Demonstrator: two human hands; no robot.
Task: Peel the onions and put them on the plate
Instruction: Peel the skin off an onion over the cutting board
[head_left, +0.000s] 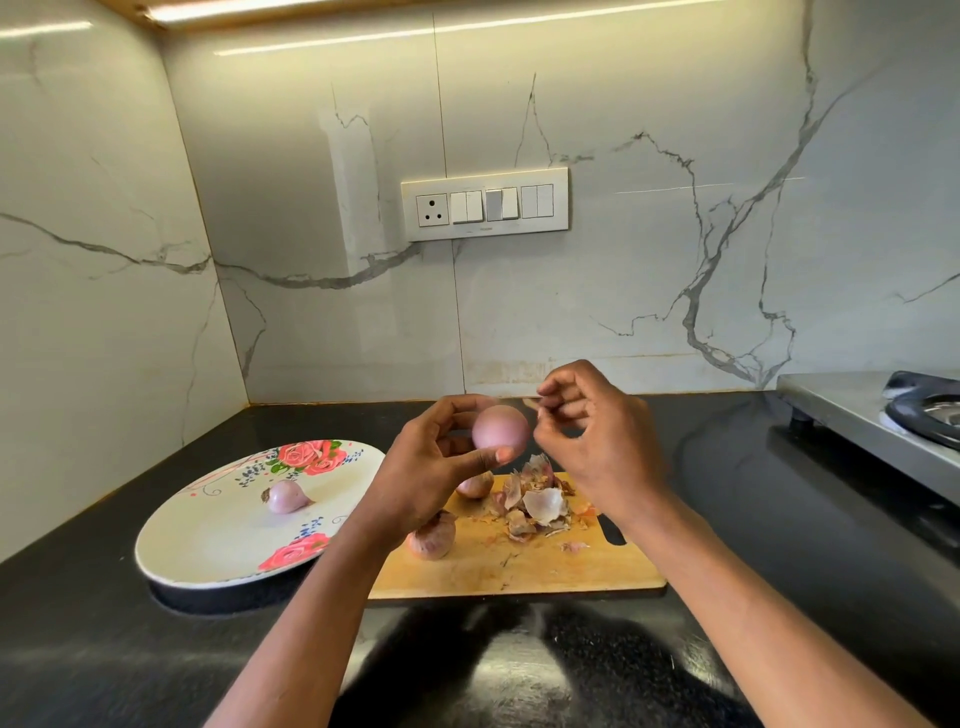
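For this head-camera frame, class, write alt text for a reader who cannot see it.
A left hand holds a peeled onion above a wooden cutting board while the right hand pinches a strip of skin. One peeled onion lies on a floral plate; two unpeeled onions and skins sit on the board.

In front of me stands a corner of two glossy white marble-look walls (649, 234) with grey veins. A cream switch panel (484, 203) is fixed on the back wall; it has one round-pin socket on its left and three pairs of switches beside it. Above, a light strip (363, 39) under a wooden edge reflects as bright lines on the tiles. The countertop (78, 649) is black and shiny. At my right, a steel gas stove (857, 415) stands on the counter, only partly visible.
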